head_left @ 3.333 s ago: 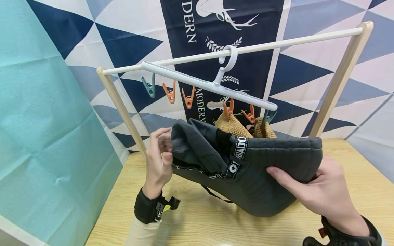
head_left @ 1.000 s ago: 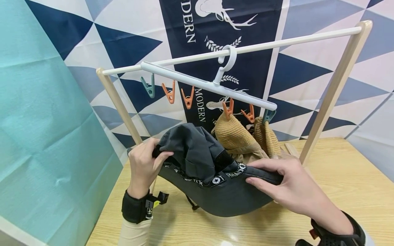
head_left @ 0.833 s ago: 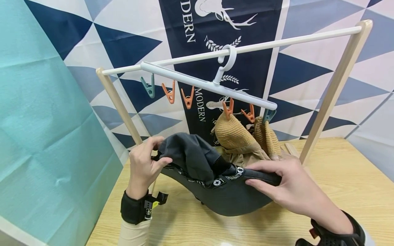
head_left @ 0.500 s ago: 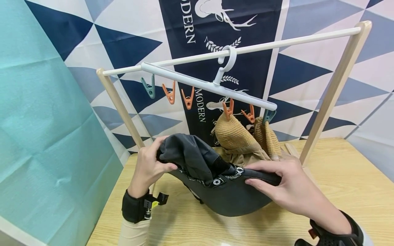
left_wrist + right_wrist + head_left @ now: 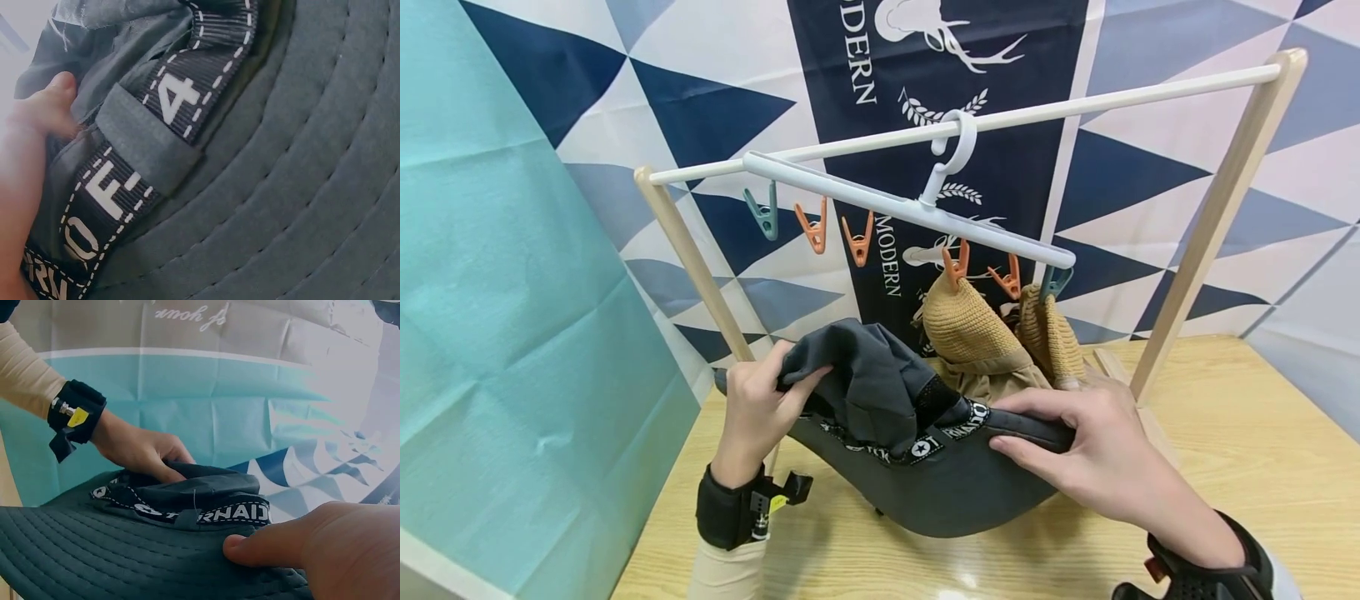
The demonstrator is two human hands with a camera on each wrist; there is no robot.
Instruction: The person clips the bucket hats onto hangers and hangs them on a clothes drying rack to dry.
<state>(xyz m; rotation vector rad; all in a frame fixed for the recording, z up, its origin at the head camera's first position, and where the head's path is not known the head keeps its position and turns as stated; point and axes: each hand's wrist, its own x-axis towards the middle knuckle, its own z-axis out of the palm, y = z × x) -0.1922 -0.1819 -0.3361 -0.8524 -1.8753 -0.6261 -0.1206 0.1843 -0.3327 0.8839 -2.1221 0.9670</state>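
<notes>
A dark grey bucket hat (image 5: 951, 492) is held above the table, its wide stitched brim facing the front and its soft crown bunched upward. Thumb and fingers of my left hand (image 5: 752, 417) pinch the crown cloth at the left. My right hand (image 5: 1097, 442) pinches the brim at the right, with the thumb on the near side. In the left wrist view, a black lettered band (image 5: 103, 194) runs around the crown's base. The right wrist view has my right thumb (image 5: 262, 550) against the brim; its other fingers are hidden there.
Behind the hat, a white hanger (image 5: 917, 212) hangs from the rack's rail (image 5: 1112, 104). Orange clips (image 5: 858, 239) and teal clips (image 5: 763, 212) line it. A tan woven hat (image 5: 973, 325) hangs at its right half. The wooden table (image 5: 1247, 433) lies below.
Over three seconds the grey hat has turned and its right end has dropped, my right hand moving left with it. Lately my left fingers shifted on the crown and pinch its cloth now.
</notes>
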